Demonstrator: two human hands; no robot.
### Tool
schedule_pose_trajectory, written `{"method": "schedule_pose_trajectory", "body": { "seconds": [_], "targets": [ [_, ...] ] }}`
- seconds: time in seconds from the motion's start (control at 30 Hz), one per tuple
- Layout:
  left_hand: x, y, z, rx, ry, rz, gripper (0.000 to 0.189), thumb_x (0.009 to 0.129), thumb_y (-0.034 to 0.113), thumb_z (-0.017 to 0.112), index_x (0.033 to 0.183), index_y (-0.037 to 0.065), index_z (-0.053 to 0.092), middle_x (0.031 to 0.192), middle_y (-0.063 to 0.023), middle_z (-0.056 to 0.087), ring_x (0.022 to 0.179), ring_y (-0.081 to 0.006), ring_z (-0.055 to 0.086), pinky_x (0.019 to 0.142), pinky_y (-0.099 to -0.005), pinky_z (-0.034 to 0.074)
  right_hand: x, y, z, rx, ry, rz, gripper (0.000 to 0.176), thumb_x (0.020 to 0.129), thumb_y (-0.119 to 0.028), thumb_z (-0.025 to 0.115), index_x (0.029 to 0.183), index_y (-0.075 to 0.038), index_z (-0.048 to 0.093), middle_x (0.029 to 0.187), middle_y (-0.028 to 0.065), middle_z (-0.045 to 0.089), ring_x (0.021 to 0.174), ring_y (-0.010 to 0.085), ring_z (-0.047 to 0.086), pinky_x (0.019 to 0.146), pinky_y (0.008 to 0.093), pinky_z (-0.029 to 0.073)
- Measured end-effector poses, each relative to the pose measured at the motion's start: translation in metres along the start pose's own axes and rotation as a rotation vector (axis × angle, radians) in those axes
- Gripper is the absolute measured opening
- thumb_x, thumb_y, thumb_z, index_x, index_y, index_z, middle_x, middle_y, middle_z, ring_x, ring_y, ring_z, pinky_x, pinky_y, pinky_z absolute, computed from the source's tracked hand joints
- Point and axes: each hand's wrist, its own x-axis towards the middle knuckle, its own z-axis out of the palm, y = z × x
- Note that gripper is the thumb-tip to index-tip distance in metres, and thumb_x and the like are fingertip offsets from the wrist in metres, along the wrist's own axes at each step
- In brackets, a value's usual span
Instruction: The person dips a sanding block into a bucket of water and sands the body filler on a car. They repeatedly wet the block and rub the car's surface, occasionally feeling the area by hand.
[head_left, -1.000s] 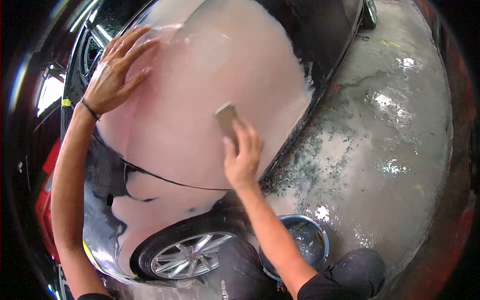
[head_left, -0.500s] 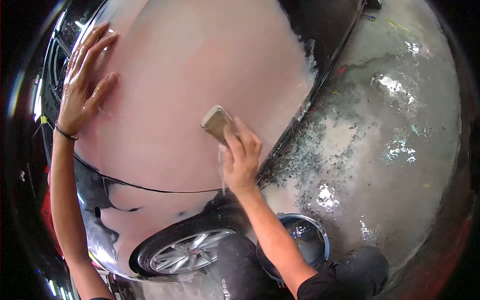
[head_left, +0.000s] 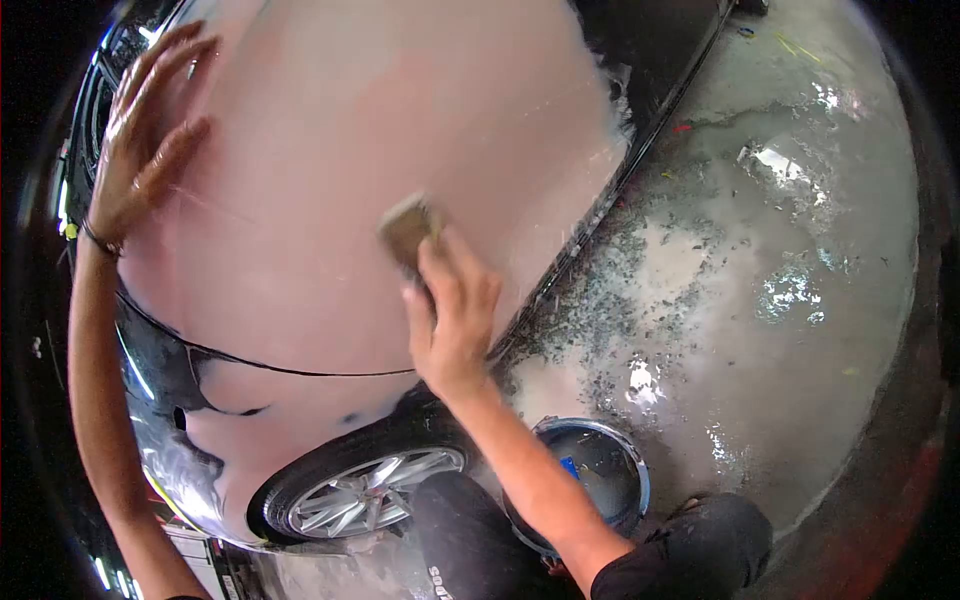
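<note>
A large car panel (head_left: 290,200) with a wet, pinkish, dull surface fills the middle of the view. My right hand (head_left: 455,310) grips a brownish-grey block (head_left: 408,232) between thumb and fingers, its face against the panel near the centre. The block is slightly blurred. Toward the panel's upper left edge, my left hand (head_left: 150,130) rests with wet fingers spread on the surface, holding nothing. A dark band circles the left wrist.
A wheel (head_left: 365,495) with silver spokes sits below the panel. Beside my right forearm stands a round bucket (head_left: 640,470) with dark contents. Wet, speckled floor (head_left: 700,400) spreads to the right. My dark-clothed knees are at the bottom.
The block and my right hand have shifted left and slightly up over the panel. My left hand appears farther left and slightly higher, as the whole view has shifted somewhat.
</note>
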Motion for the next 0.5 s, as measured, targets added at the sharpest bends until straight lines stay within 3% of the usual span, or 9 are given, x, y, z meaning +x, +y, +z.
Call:
{"method": "schedule_pose_trajectory", "body": {
  "seconds": [0.03, 0.07, 0.1, 0.2, 0.3, 0.37, 0.47, 0.5],
  "targets": [
    [0.007, -0.009, -0.005, 0.002, -0.027, 0.017, 0.063, 0.105, 0.052, 0.066, 0.160, 0.021, 0.061, 0.172, -0.0112, 0.050, 0.161, -0.0347, 0.044, 0.134, -0.0603, 0.032, 0.003, 0.000, 0.000, 0.009, -0.010, 0.009, 0.051, 0.106, -0.021, 0.071, 0.154, -0.007, 0.062, 0.155, 0.0252, 0.058, 0.139, 0.0452, 0.055, 0.117, 0.0575, 0.042],
    [0.018, -0.022, -0.011, 0.032, -0.121, 0.039, 0.066, 0.107, 0.044, 0.062, 0.163, 0.008, 0.056, 0.174, -0.0150, 0.047, 0.166, -0.0339, 0.037, 0.135, -0.0523, 0.027, 0.013, 0.003, -0.001, 0.013, -0.014, 0.016, 0.051, 0.106, -0.020, 0.071, 0.154, -0.008, 0.061, 0.154, 0.0252, 0.059, 0.139, 0.0452, 0.056, 0.116, 0.0576, 0.042],
    [0.028, -0.051, -0.004, 0.112, -0.123, 0.106, 0.067, 0.108, 0.046, 0.061, 0.163, 0.009, 0.057, 0.176, -0.0147, 0.046, 0.166, -0.0331, 0.036, 0.136, -0.0517, 0.025, 0.026, 0.007, -0.004, 0.008, -0.011, 0.031, 0.051, 0.106, -0.020, 0.071, 0.155, -0.009, 0.061, 0.152, 0.0252, 0.060, 0.138, 0.0452, 0.056, 0.116, 0.0577, 0.042],
    [0.085, -0.064, -0.004, -0.328, -0.173, 0.000, 0.080, 0.100, 0.053, 0.075, 0.165, 0.012, 0.052, 0.178, -0.0241, 0.033, 0.164, -0.0431, 0.033, 0.133, -0.0554, 0.029, 0.145, 0.033, -0.011, -0.044, 0.144, 0.310, 0.052, 0.105, -0.013, 0.071, 0.153, -0.002, 0.058, 0.147, 0.0235, 0.064, 0.138, 0.0398, 0.060, 0.119, 0.0504, 0.045],
    [0.144, -0.100, 0.002, -0.369, -0.359, -0.127, 0.087, 0.099, 0.056, 0.074, 0.170, 0.015, 0.045, 0.181, -0.0264, 0.023, 0.168, -0.0448, 0.023, 0.134, -0.0553, 0.025, 0.229, 0.060, -0.010, 0.237, 0.352, 0.630, 0.048, 0.107, -0.009, 0.065, 0.153, 0.002, 0.056, 0.151, 0.0230, 0.064, 0.139, 0.0385, 0.062, 0.121, 0.0445, 0.045],
    [0.183, -0.137, 0.031, -0.276, -0.267, 0.097, 0.091, 0.096, 0.065, 0.072, 0.170, 0.018, 0.046, 0.182, -0.0284, 0.022, 0.169, -0.0481, 0.017, 0.134, -0.0623, 0.021, 0.225, 0.023, 0.002, -0.039, 0.323, 0.615, 0.047, 0.108, -0.009, 0.066, 0.152, 0.002, 0.058, 0.152, 0.0239, 0.063, 0.141, 0.0384, 0.061, 0.122, 0.0454, 0.045],
    [0.252, -0.146, 0.044, -0.324, -0.216, 0.151, 0.092, 0.093, 0.070, 0.071, 0.168, 0.022, 0.050, 0.180, -0.0310, 0.024, 0.168, -0.0523, 0.018, 0.134, -0.0654, 0.021, 0.178, -0.072, 0.038, -0.320, 0.228, 0.414, 0.050, 0.109, -0.006, 0.063, 0.158, 0.000, 0.056, 0.157, 0.0249, 0.060, 0.141, 0.0469, 0.059, 0.123, 0.0526, 0.043],
    [0.270, -0.143, 0.042, -0.327, -0.223, 0.161, 0.092, 0.092, 0.071, 0.072, 0.167, 0.023, 0.051, 0.179, -0.0319, 0.026, 0.167, -0.0534, 0.018, 0.134, -0.0659, 0.021, 0.177, -0.084, 0.039, -0.300, 0.238, 0.469, 0.051, 0.108, -0.007, 0.064, 0.158, 0.000, 0.056, 0.159, 0.0245, 0.059, 0.144, 0.0439, 0.057, 0.124, 0.0508, 0.042]
  ]
}}
